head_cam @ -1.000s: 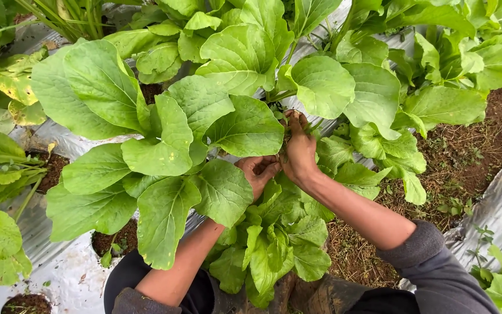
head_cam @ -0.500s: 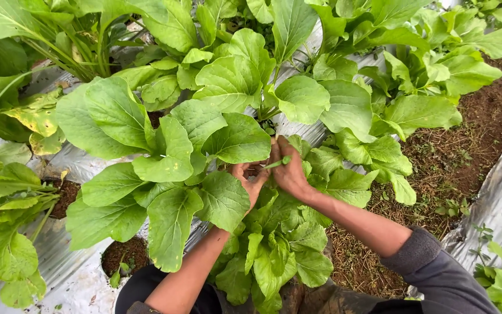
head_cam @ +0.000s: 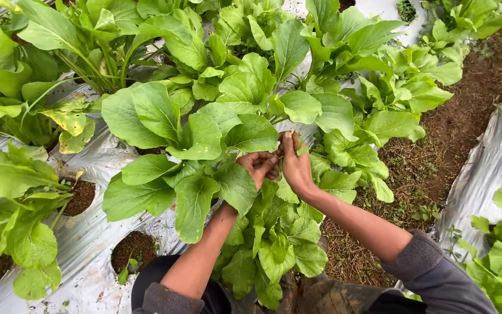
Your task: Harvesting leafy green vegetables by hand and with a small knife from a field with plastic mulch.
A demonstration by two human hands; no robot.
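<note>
A big leafy green plant (head_cam: pixel 193 139) with broad round leaves fills the middle of the view. My left hand (head_cam: pixel 258 165) sits under its leaves, palm turned up, fingers curled near the stems. My right hand (head_cam: pixel 295 164) is beside it, fingers pinched on a small green leaf piece (head_cam: pixel 301 150) at the plant's right side. The two hands touch. Below my arms lies a bunch of smaller green leaves (head_cam: pixel 274 244). What my left hand holds is hidden by the leaves.
Silver plastic mulch (head_cam: pixel 88 232) covers the bed, with round planting holes of dark soil (head_cam: pixel 136 249). More leafy plants stand at left (head_cam: pixel 13 174) and at the back (head_cam: pixel 344 52). A bare soil furrow (head_cam: pixel 454 139) runs at right beside another mulch strip (head_cam: pixel 483 174).
The view has shifted, so the plant and both hands sit lower and more central. My hands stay together at the plant's stems, the right one's fingers now raised on a leaf piece.
</note>
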